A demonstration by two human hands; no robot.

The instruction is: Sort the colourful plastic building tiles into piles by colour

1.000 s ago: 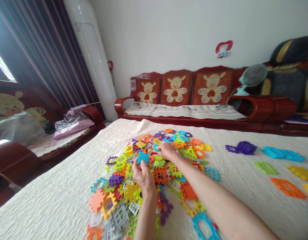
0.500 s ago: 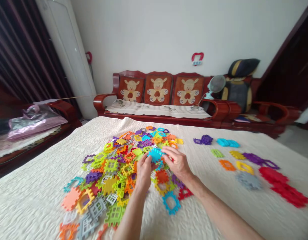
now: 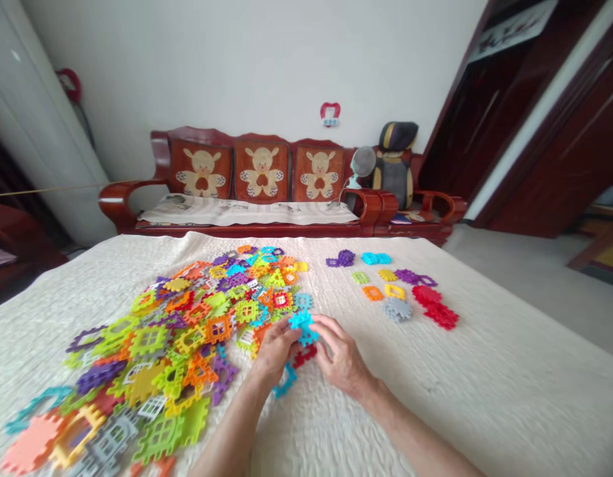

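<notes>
Held between my two hands is a bright blue interlocking plastic building piece (image 3: 302, 323) with notched edges. My left hand (image 3: 276, 350) pinches its left side, and the fingers of my right hand (image 3: 342, 352) close on its right side. Just below the hands, a red notched piece (image 3: 305, 356) and a blue frame piece (image 3: 286, 381) lie on the cloth, partly hidden by them. A large pile of mixed building pieces, with a green window piece (image 3: 150, 340) among them, spreads to the left of my hands.
A cream quilted cloth (image 3: 485, 384) covers the table. To the right lie small colour groups: purple pieces (image 3: 344, 258), blue pieces (image 3: 376, 258), a grey piece (image 3: 397, 309) and red pieces (image 3: 441, 315). Behind stands a wooden sofa (image 3: 132, 199) with a small fan (image 3: 363, 161).
The view has turned to the right, so the pile and sofa sit further left. My hands, still on the blue piece, are now over the pile's right edge.
</notes>
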